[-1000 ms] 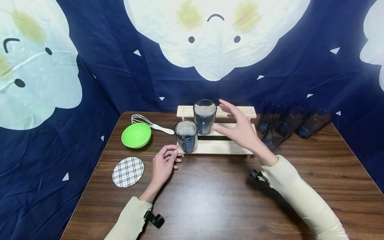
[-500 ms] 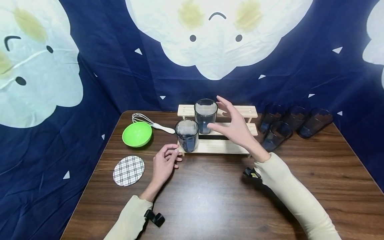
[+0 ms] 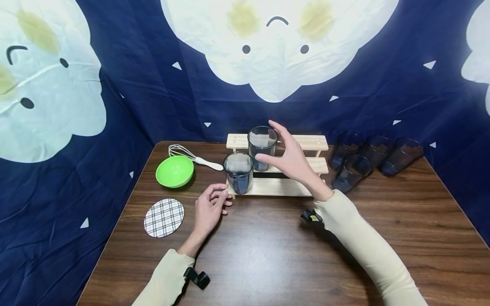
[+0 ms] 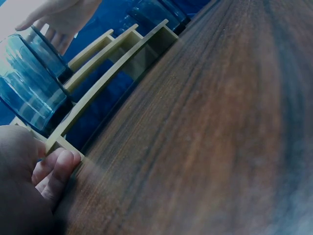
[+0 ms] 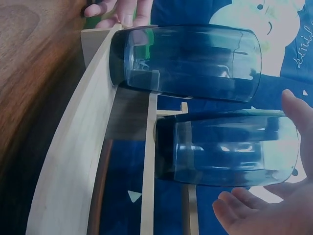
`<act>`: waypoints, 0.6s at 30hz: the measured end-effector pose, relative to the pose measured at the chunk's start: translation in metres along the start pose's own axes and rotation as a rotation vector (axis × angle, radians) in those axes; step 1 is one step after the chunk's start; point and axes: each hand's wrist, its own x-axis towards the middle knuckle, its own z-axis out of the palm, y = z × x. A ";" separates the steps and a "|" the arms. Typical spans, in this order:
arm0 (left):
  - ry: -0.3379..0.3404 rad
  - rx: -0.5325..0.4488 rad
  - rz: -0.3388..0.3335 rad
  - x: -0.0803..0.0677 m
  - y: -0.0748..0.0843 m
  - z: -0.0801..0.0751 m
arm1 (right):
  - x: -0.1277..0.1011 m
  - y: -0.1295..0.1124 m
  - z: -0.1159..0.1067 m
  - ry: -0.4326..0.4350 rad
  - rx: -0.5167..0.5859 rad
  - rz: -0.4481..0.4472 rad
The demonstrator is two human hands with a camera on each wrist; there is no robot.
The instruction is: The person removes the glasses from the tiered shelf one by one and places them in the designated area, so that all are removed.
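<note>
A wooden three-tier rack stands at the back of the table. One dark tinted drinking glass is upright at the left end of its front tier. Behind it, to the right, a second such glass stands on the middle tier. My left hand pinches the rack's front left corner between thumb and fingers, as the left wrist view also shows. Around the upper right side of the second glass my right hand is spread, thumb in front and fingers toward the back. A gap shows between fingers and glass in the right wrist view.
Several more tinted glasses stand at the back right, the nearest glass just beyond the rack's right end. On the left are a green bowl, a white whisk and a checked round coaster. A blue patterned cloth hangs behind.
My right hand has moved left, from beside the rear glass to partly around it. The left hand stays on the rack corner, and both glasses on the rack have not moved.
</note>
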 end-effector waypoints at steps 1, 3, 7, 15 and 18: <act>0.000 0.001 0.001 0.000 0.000 0.000 | 0.001 0.001 0.001 -0.001 0.003 0.000; 0.000 0.004 0.002 0.000 0.000 0.000 | 0.002 0.001 0.002 -0.006 0.011 -0.004; 0.001 0.005 0.000 0.000 0.000 0.000 | 0.005 0.003 0.004 -0.017 0.030 -0.019; 0.009 0.011 0.000 -0.001 0.001 0.001 | 0.007 0.003 0.003 -0.014 0.064 -0.035; 0.010 0.007 0.001 0.000 0.000 0.000 | 0.008 0.003 0.003 0.003 0.074 -0.032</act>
